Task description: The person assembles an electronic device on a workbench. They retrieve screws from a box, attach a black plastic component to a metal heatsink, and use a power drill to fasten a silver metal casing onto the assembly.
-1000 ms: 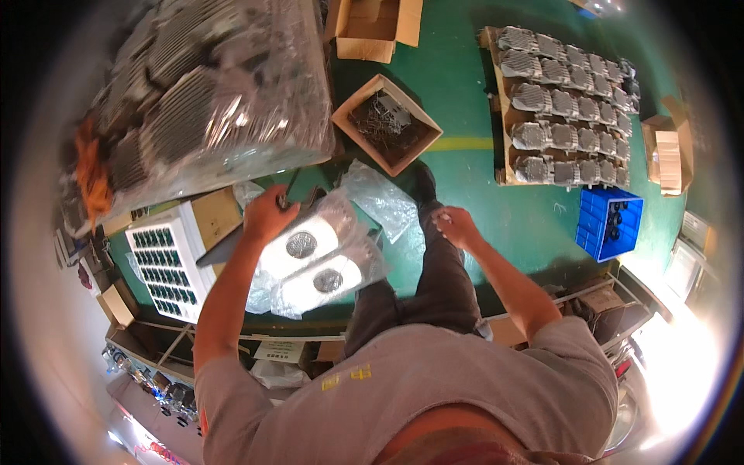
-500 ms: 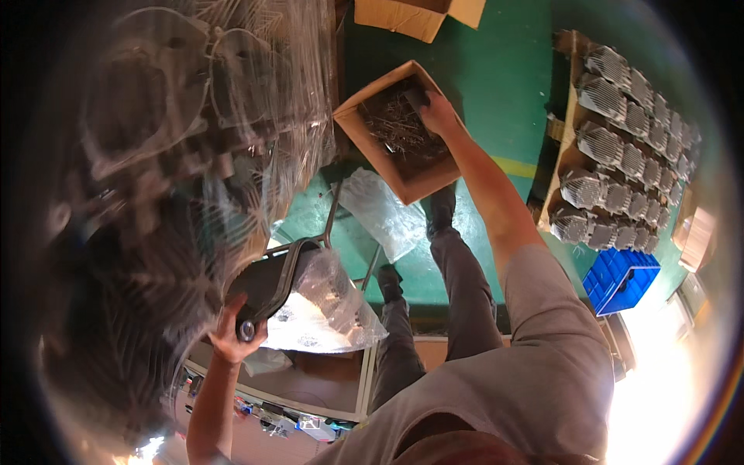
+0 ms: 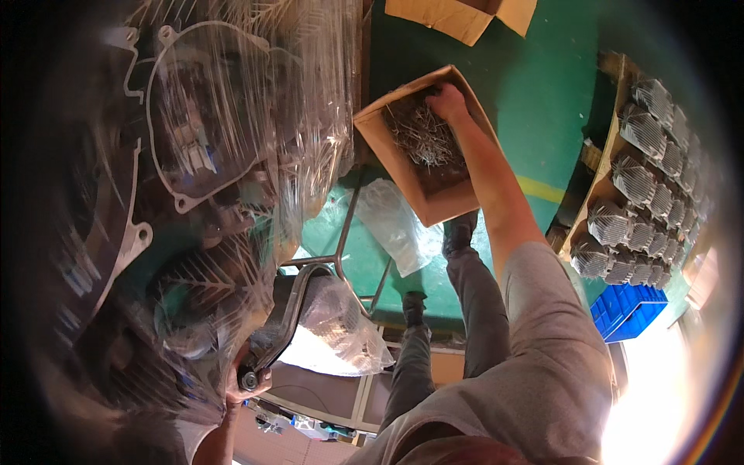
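Note:
My right hand (image 3: 447,102) reaches inside an open cardboard box (image 3: 430,209), near its far wall. Its fingers curl around something that I cannot make out. A tangled heap of thin metal pins (image 3: 425,138), like long nails, fills part of the box beside the hand. At the lower left, my left hand (image 3: 260,383) wraps around the end of a curved metal tube frame (image 3: 293,314), which looks like part of a chair. A round end cap shows there. Clear plastic wrap hides some of that hand. On the chair lies a crumpled clear plastic bag (image 3: 333,322).
Plastic-wrapped metal castings (image 3: 182,198) are stacked close on my left. Several rows of finned metal parts (image 3: 608,225) lie on the right, with a blue crate (image 3: 629,311) beside them. Another cardboard box (image 3: 457,19) stands ahead. A plastic bag (image 3: 395,225) lies on the green floor.
The view has shifted, so most things sit further right and lower. My right hand is further into the box's far corner, and the dark piece seen by its fingers no longer shows clearly.

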Demonstrator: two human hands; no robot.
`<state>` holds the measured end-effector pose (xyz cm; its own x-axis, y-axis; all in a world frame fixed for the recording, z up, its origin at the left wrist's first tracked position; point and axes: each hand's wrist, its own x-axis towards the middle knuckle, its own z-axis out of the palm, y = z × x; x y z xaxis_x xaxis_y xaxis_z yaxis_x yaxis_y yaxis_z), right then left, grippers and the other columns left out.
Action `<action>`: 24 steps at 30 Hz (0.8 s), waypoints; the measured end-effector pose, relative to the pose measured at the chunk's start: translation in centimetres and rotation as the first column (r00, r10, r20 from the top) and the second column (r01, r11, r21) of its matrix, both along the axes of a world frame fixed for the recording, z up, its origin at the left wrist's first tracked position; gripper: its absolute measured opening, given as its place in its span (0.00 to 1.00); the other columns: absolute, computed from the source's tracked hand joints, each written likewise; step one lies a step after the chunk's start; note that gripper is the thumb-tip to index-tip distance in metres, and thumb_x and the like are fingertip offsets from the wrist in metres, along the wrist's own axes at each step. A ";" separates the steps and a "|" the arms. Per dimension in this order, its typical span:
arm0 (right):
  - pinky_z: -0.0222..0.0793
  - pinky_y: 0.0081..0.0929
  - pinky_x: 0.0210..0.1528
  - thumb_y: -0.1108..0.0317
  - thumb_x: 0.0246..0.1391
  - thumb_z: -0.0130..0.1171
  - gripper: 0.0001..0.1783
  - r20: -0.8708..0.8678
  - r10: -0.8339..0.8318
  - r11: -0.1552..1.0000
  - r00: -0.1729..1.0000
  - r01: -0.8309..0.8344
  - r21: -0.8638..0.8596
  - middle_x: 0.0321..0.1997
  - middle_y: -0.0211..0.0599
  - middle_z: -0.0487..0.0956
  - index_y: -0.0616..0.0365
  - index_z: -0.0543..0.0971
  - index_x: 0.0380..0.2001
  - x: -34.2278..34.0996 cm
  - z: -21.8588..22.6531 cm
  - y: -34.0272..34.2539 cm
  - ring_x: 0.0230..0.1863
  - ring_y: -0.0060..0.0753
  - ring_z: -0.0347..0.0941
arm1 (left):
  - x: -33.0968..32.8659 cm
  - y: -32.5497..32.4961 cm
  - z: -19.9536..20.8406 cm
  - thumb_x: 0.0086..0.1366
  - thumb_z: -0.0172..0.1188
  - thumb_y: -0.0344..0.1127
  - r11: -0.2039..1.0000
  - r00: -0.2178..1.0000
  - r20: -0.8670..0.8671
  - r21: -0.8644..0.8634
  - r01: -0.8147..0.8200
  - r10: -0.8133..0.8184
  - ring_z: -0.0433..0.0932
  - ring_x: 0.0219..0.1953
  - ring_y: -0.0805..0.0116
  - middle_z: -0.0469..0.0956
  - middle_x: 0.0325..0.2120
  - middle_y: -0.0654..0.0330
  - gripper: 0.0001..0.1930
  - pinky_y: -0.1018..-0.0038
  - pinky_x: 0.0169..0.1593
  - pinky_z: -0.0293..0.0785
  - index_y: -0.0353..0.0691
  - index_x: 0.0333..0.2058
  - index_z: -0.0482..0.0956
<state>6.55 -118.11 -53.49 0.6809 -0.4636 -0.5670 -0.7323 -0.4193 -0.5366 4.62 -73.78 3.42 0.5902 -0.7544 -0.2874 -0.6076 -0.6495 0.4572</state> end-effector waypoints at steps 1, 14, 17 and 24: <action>0.76 0.45 0.55 0.66 0.53 0.65 0.22 0.001 0.056 0.981 0.998 -0.055 -0.188 0.53 0.51 0.78 0.57 0.78 0.52 -0.1 1.4 1.6 0.55 0.54 0.77 | -0.2 0.0 0.2 0.60 0.64 0.43 1.000 1.000 -0.006 0.000 -0.001 0.001 0.83 0.40 0.47 0.80 0.39 0.44 0.22 0.57 0.45 0.81 0.31 0.46 0.75; 0.78 0.49 0.50 0.72 0.57 0.55 0.19 0.350 0.314 0.939 0.883 -0.233 -0.254 0.56 0.44 0.75 0.52 0.75 0.53 -2.9 1.8 5.7 0.52 0.56 0.77 | 0.8 -1.3 0.1 0.64 0.63 0.41 1.000 0.993 -0.118 0.010 0.023 -0.022 0.84 0.43 0.50 0.81 0.41 0.43 0.22 0.61 0.47 0.82 0.30 0.48 0.72; 0.77 0.52 0.50 0.71 0.58 0.53 0.21 0.263 0.261 0.959 0.929 -0.220 -0.178 0.58 0.45 0.76 0.51 0.73 0.55 -3.7 0.2 6.8 0.51 0.59 0.78 | 0.9 -0.7 0.3 0.64 0.65 0.42 1.000 0.992 -0.128 0.020 0.010 -0.008 0.84 0.43 0.51 0.81 0.42 0.43 0.23 0.61 0.47 0.82 0.31 0.49 0.72; 0.78 0.48 0.54 0.74 0.58 0.56 0.19 -0.124 0.300 0.953 0.946 -0.304 -0.011 0.55 0.52 0.80 0.58 0.77 0.53 0.0 0.2 6.5 0.56 0.56 0.79 | 0.4 -0.2 -0.2 0.62 0.67 0.45 0.999 0.995 -0.094 -0.025 -0.026 0.023 0.84 0.44 0.50 0.81 0.42 0.43 0.24 0.60 0.49 0.82 0.32 0.49 0.74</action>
